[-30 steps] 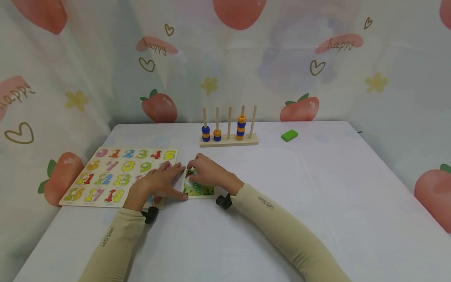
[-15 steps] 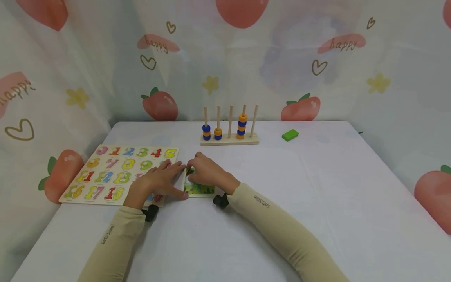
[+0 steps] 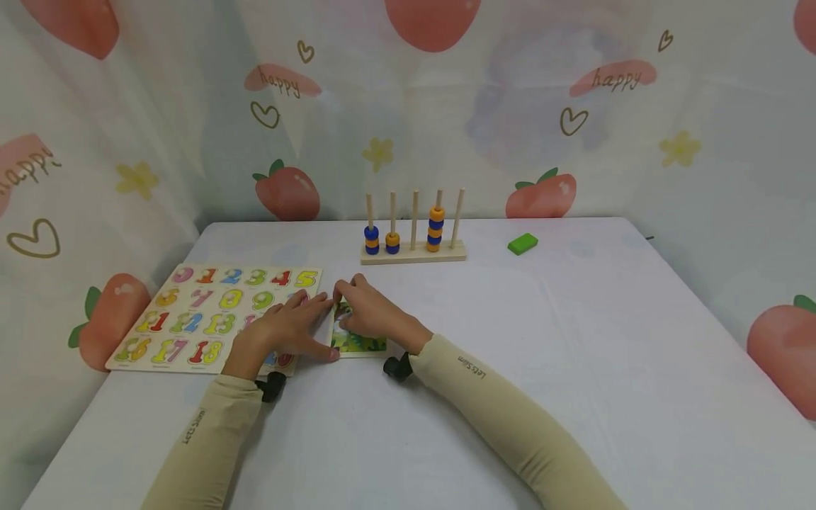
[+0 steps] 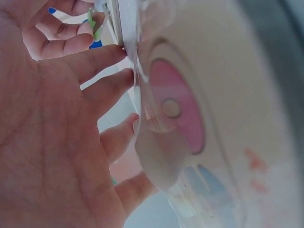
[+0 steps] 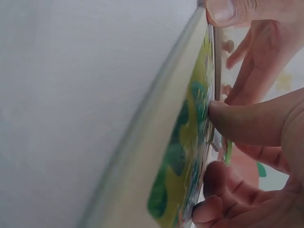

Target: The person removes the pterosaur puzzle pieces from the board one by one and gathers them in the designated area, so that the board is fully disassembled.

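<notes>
My left hand [image 3: 283, 329] lies with fingers spread over the right side of a wooden number puzzle board [image 3: 245, 289], its thumb at the lower left corner of a small picture puzzle board [image 3: 360, 345]. My right hand [image 3: 370, 308] bends over that small board, which has a green and yellow picture and a pale frame. Between the right thumb and fingers a small green-edged puzzle piece [image 5: 228, 153] is pinched close over the board; the left wrist view also catches the green piece [image 4: 97, 28]. Most of the piece is hidden by the fingers.
A wooden bead abacus [image 3: 414, 256] with blue and orange rings on upright pegs stands at the back. To its right lies a green block [image 3: 523, 244]. The white tabletop [image 3: 574, 340] meets a printed curtain [image 3: 357, 92] behind.
My right hand has shifted slightly left toward the small board's upper left corner, and its fingers now cover the green bit seen before. The left hand stays in place.
</notes>
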